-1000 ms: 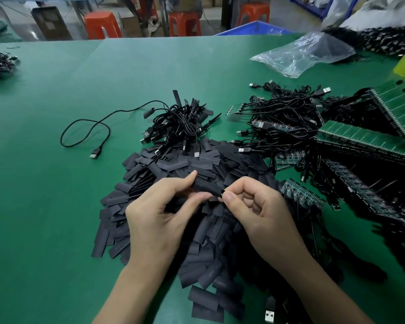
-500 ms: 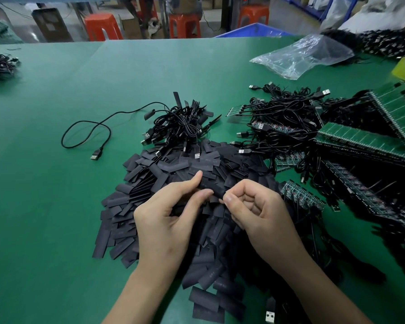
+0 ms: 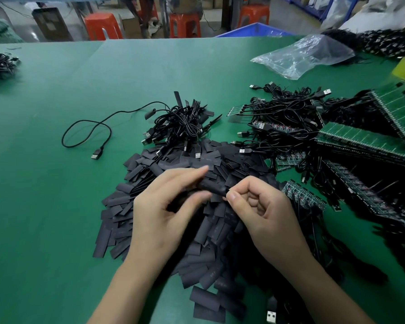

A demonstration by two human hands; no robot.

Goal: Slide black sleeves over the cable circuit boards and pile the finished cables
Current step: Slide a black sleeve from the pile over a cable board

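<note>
**Sleeve may jam or slip mid-slide**

Above the pile of loose sleeves (image 3: 117,230) on the green desk (image 3: 45,218), the left hand (image 3: 164,213) pinches a black sleeve (image 3: 214,188) between thumb and fingers. The right hand (image 3: 264,213) closes a fingertip grip on its right end. The circuit board is hidden; a skewed push could jam it, or the sleeve could drop among lookalikes. Pale print on some sleeves is too small to read.

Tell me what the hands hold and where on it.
One black sleeve: the left hand pinches its left part, the right hand pinches at its right end.
</note>
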